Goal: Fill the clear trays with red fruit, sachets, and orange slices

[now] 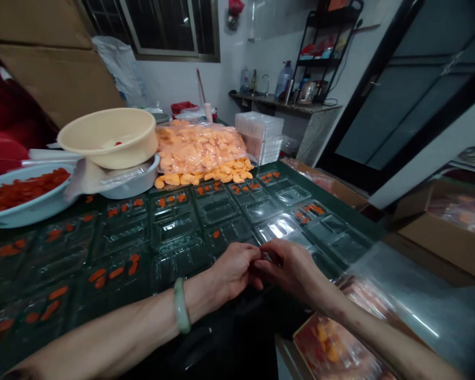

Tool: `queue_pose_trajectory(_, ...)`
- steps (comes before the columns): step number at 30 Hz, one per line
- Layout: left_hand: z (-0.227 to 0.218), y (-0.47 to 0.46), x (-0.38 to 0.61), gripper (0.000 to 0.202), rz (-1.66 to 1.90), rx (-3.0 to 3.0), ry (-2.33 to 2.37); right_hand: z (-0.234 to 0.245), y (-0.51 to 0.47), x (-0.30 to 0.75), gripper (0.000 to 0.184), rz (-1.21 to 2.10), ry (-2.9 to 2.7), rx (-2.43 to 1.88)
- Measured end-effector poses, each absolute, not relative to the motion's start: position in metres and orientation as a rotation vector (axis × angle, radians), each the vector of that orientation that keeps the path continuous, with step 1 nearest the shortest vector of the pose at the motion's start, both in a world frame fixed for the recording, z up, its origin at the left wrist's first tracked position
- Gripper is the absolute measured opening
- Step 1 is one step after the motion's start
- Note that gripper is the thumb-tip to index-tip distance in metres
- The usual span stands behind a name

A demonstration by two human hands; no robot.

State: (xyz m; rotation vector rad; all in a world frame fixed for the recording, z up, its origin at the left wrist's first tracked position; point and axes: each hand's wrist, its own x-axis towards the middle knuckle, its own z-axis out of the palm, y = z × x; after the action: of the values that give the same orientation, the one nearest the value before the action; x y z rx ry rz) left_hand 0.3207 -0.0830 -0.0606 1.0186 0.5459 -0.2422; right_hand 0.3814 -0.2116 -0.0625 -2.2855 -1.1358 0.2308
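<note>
My left hand (231, 270) and my right hand (291, 266) meet at the near edge of the dark table, fingers curled and pinched together on the edge of a clear plastic tray (279, 228); what sits between the fingertips is too small to make out. A green bangle (181, 306) is on my left wrist. Several clear compartment trays (174, 227) cover the table in rows, some holding small red-orange pieces (116, 272). A bag of pale orange slices (200, 148) lies at the back, with loose slices (206, 177) in front of it.
A cream bowl (111, 136) rests on a white basin at back left, beside a blue basin of red pieces (21, 198). A stack of empty clear trays (259, 134) stands behind the bag. Filled packs (332, 348) lie at lower right; cardboard boxes (439, 232) are to the right.
</note>
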Motion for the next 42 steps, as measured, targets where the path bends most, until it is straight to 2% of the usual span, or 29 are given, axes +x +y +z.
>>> queue_pose_trajectory(4,-0.055,-0.068,0.302,0.021,-0.191,1.094,0.487,-0.062,-0.203,0.374,0.025,0.303,-1.345,-2.191)
queue_pose_trajectory(10,-0.049,-0.054,0.284,0.023,-0.214,1.133,0.530,-0.061,-0.188,0.346,0.023,-0.045,-1.420,-2.237)
queue_pose_trajectory(15,-0.053,-0.059,0.271,0.042,-0.243,1.167,0.625,-0.063,-0.181,0.331,0.021,0.207,-1.311,-2.096)
queue_pose_trajectory(22,-0.061,-0.064,0.272,0.052,-0.129,1.206,0.523,-0.049,-0.181,0.338,0.017,0.230,-1.376,-2.176)
queue_pose_trajectory(26,-0.062,-0.065,0.272,0.046,-0.046,1.283,0.480,-0.049,-0.182,0.340,0.016,0.112,-1.349,-2.345)
queue_pose_trajectory(31,-0.064,-0.064,0.261,0.036,-0.024,1.348,0.433,-0.060,-0.179,0.334,0.010,0.132,-1.260,-2.271)
queue_pose_trajectory(36,-0.062,-0.050,0.246,0.040,-0.068,1.422,0.518,-0.063,-0.167,0.327,0.013,0.149,-1.175,-2.157)
queue_pose_trajectory(42,-0.054,-0.029,0.233,0.048,-0.165,1.205,0.434,-0.067,-0.152,0.315,0.015,0.078,-1.246,-1.815)
